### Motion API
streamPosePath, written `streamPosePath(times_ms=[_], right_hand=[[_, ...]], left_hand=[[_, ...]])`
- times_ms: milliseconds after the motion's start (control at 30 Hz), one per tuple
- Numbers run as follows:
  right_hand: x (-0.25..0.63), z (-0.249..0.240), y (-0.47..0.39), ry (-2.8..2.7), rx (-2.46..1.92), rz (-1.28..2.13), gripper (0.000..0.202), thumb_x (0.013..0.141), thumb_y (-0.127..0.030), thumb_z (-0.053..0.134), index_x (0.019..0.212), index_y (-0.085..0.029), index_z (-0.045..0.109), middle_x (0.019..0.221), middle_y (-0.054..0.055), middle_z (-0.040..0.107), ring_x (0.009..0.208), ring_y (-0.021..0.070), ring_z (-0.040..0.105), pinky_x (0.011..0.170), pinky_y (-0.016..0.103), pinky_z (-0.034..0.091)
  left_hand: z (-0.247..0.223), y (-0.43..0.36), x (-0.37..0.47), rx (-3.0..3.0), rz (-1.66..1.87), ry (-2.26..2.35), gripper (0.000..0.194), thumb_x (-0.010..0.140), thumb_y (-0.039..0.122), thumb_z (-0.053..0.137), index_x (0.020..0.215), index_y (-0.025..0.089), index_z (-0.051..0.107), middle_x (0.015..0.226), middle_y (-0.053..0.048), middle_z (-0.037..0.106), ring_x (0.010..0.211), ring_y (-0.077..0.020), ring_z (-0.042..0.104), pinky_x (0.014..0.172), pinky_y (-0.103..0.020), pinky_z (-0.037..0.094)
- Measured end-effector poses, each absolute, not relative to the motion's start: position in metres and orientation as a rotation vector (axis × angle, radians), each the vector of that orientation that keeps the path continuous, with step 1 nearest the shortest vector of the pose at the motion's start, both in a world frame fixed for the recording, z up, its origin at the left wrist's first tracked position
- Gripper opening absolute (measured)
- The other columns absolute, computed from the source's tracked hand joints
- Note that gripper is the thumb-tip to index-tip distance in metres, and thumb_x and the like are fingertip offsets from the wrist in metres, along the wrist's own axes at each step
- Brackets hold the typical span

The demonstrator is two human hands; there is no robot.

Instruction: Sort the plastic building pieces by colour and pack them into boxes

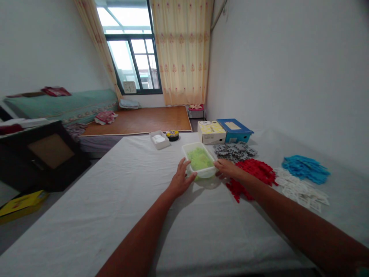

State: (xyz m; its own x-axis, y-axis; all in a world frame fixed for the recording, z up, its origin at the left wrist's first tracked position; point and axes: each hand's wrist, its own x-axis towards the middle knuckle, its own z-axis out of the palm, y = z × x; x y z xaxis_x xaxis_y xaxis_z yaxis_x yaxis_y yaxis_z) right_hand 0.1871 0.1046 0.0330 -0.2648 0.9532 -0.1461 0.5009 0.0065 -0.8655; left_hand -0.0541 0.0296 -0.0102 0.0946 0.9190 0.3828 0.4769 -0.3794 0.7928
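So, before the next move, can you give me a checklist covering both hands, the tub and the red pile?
1. Left hand touching the tub: ok, fingers spread at its left side.
2. Right hand touching the tub: ok, at its right edge.
3. Tub open at the top: ok, the green contents show inside.
4. Tub resting on the table: cannot tell, its underside is hidden.
5. Red pile in full view: not ok, the right forearm covers part of it.
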Motion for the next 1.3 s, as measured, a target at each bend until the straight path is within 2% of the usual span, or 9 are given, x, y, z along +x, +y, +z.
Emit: streamPosePath(times_ms=[100, 200, 300, 400, 500, 633, 900, 1067, 1300], right_hand=[[0.185, 0.03, 0.102, -1.747, -1.483, 1.378, 0.025, 0.087, -0.042, 0.056, 0.081, -0.017, 0.057, 0.074, 0.004, 0.066, 0.061, 0.0154, 0.063, 0.053, 0.024, 0.051], [0.183, 0.026, 0.101, -1.701, -1.426, 1.352, 0.032, 0.087, -0.048, 0.053, 0.079, -0.019, 0.059, 0.074, 0.004, 0.065, 0.062, 0.0141, 0.06, 0.053, 0.023, 0.049], [0.179, 0.021, 0.101, -1.678, -1.415, 1.295, 0.037, 0.085, -0.054, 0.053, 0.081, -0.018, 0.061, 0.078, 0.004, 0.066, 0.067, 0.0149, 0.06, 0.055, 0.022, 0.049], [0.172, 0.02, 0.095, -1.606, -1.436, 1.293, 0.04, 0.082, -0.054, 0.057, 0.1, -0.018, 0.06, 0.094, 0.006, 0.068, 0.081, 0.0173, 0.064, 0.062, 0.024, 0.052], [0.161, 0.027, 0.085, -1.44, -1.353, 1.477, 0.054, 0.082, -0.05, 0.057, 0.128, -0.023, 0.046, 0.113, 0.008, 0.064, 0.09, 0.0196, 0.065, 0.065, 0.03, 0.055], [0.148, 0.038, 0.077, -1.259, -1.18, 1.658, 0.063, 0.083, -0.044, 0.059, 0.138, -0.031, 0.032, 0.129, 0.009, 0.056, 0.093, 0.0206, 0.065, 0.066, 0.036, 0.057], [0.179, 0.061, 0.073, -1.258, -1.123, 1.563, 0.056, 0.081, -0.038, 0.057, 0.135, -0.033, 0.041, 0.124, 0.005, 0.06, 0.094, 0.0183, 0.063, 0.068, 0.035, 0.058], [0.24, 0.081, 0.07, -1.136, -1.044, 1.511, 0.049, 0.081, -0.038, 0.052, 0.129, -0.028, 0.047, 0.106, 0.006, 0.068, 0.085, 0.0203, 0.065, 0.064, 0.033, 0.058], [0.383, 0.107, 0.12, -0.811, -1.091, 1.214, 0.021, 0.082, -0.032, 0.055, 0.098, -0.021, 0.06, 0.085, 0.004, 0.067, 0.074, 0.0183, 0.064, 0.064, 0.034, 0.058]], left_hand=[[-0.009, 0.031, -0.052, 1.902, 1.278, 1.381, 0.045, 0.091, 0.043, 0.055, 0.131, 0.024, 0.045, 0.154, -0.016, 0.024, 0.131, -0.0284, 0.045, 0.091, -0.045, 0.056], [-0.009, 0.035, -0.051, 1.876, 1.354, 1.402, 0.038, 0.092, 0.041, 0.053, 0.125, 0.022, 0.049, 0.15, -0.016, 0.03, 0.137, -0.0279, 0.038, 0.1, -0.048, 0.049], [-0.011, 0.039, -0.052, 1.821, 1.396, 1.417, 0.035, 0.09, 0.039, 0.056, 0.12, 0.023, 0.051, 0.148, -0.014, 0.033, 0.137, -0.0281, 0.038, 0.099, -0.048, 0.049], [-0.014, 0.041, -0.057, 1.759, 1.437, 1.429, 0.033, 0.087, 0.038, 0.06, 0.117, 0.025, 0.054, 0.146, -0.012, 0.036, 0.131, -0.0277, 0.044, 0.093, -0.045, 0.052], [-0.017, 0.041, -0.062, 1.715, 1.471, 1.443, 0.035, 0.085, 0.04, 0.062, 0.116, 0.025, 0.055, 0.143, -0.012, 0.038, 0.121, -0.0264, 0.051, 0.086, -0.043, 0.055], [-0.015, 0.039, -0.067, 1.684, 1.464, 1.452, 0.038, 0.085, 0.045, 0.061, 0.116, 0.024, 0.054, 0.143, -0.013, 0.037, 0.116, -0.025, 0.055, 0.084, -0.041, 0.056], [0.007, 0.022, -0.055, 1.746, 1.339, 1.166, 0.049, 0.093, 0.048, 0.05, 0.136, 0.029, 0.038, 0.158, -0.013, 0.018, 0.122, -0.0249, 0.056, 0.094, -0.041, 0.053], [0.004, 0.021, -0.054, 1.822, 1.299, 1.18, 0.047, 0.095, 0.043, 0.049, 0.14, 0.033, 0.036, 0.156, -0.013, 0.022, 0.125, -0.0265, 0.054, 0.092, -0.043, 0.055], [-0.002, 0.026, -0.063, 1.888, 1.244, 1.329, 0.046, 0.093, 0.041, 0.051, 0.138, 0.033, 0.042, 0.154, -0.011, 0.029, 0.124, -0.0275, 0.055, 0.09, -0.045, 0.057]])
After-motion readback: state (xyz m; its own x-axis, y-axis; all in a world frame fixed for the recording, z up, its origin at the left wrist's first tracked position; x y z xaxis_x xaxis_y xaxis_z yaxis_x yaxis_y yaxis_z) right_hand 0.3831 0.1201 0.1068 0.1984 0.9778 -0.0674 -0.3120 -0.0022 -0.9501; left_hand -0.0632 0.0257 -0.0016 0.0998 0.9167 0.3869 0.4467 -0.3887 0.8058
